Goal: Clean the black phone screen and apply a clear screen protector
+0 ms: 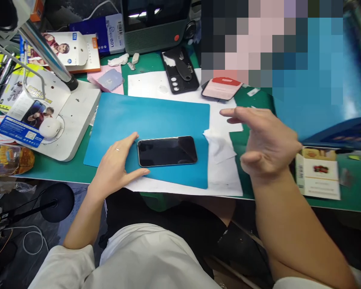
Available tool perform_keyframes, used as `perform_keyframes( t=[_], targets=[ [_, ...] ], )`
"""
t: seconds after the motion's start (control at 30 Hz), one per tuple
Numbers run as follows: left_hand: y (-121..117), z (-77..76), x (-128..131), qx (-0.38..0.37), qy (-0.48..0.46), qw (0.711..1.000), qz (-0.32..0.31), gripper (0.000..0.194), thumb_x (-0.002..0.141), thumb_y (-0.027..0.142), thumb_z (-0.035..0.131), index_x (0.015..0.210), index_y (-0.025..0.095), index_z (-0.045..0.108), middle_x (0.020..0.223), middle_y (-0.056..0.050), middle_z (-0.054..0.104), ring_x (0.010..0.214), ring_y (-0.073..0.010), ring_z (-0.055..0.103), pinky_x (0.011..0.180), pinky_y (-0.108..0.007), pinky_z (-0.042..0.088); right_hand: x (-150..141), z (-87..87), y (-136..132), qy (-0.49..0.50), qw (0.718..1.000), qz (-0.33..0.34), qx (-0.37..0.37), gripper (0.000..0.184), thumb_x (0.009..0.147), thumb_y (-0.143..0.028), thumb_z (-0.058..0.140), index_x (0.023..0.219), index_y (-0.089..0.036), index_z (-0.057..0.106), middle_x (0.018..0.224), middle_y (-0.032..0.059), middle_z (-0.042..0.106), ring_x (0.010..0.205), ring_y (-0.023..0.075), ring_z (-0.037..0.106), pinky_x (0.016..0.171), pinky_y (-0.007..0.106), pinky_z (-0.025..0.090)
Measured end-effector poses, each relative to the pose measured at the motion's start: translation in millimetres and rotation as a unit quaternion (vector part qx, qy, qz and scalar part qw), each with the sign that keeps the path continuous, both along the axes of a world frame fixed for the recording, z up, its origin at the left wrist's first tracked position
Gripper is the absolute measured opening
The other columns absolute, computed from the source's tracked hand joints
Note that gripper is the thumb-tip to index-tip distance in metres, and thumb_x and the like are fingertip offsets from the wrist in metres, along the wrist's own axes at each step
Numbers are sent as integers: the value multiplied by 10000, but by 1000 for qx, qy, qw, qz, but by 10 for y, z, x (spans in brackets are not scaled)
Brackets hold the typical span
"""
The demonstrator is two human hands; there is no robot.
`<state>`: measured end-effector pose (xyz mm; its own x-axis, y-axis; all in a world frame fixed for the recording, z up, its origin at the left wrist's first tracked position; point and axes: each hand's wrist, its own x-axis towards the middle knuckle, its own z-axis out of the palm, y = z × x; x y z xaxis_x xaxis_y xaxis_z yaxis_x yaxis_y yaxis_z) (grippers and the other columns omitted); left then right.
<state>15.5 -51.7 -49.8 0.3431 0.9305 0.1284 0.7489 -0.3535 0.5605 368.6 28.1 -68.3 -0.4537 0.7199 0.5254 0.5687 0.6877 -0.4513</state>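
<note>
A smartphone [167, 151] with a dark screen lies face up on a blue mat [117, 112]. My left hand [116, 164] rests on the mat at the phone's left end, thumb and fingers apart, with nothing in it. It is close to the phone; whether it touches cannot be told. Raised over the right side of the bench is my right hand [269, 142], index finger stretched to the left and thumb apart, holding nothing visible. White crumpled tissue [221, 146] lies between the mat and that hand.
Behind the mat are a black phone case [180, 70] and a phone with a pink-and-red cover [222, 88]. A white lamp base [81, 116] stands at left, boxes [58, 48] behind it. A small carton [319, 174] sits at right. The upper right is pixelated.
</note>
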Motion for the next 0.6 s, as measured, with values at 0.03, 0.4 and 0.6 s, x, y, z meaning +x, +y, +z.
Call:
perform_keyframes(
  t=[0.03, 0.4, 0.6],
  targets=[
    [3, -1, -7, -3, 1, 1000, 4, 939, 952, 631, 705, 1691, 300, 230, 1602, -150, 539, 1428, -372, 568, 1152, -524, 491, 13, 26, -9, 59, 996, -30, 53, 711, 1031, -708, 367, 1576, -277, 519, 1288, 190, 750, 1179, 438, 695, 847, 625, 626],
    [75, 28, 25, 12, 49, 999, 6, 793, 1001, 506, 678, 1669, 314, 295, 1536, -80, 615, 1436, -344, 530, 1138, -505, 501, -57, 45, -481, 1, 969, -237, -76, 296, 968, -435, 693, 1179, -239, 757, 1006, 83, 752, 829, 248, 696, 750, 409, 583],
    [86, 42, 39, 10, 49, 999, 14, 739, 1009, 499, 662, 1646, 298, 348, 1532, -86, 617, 1435, -347, 530, 1129, -507, 504, -81, -83, -287, -53, 951, -266, -150, 388, 951, -464, 672, 1231, -205, 742, 1133, 131, 681, 1029, 324, 673, 909, 480, 548]
  ],
)
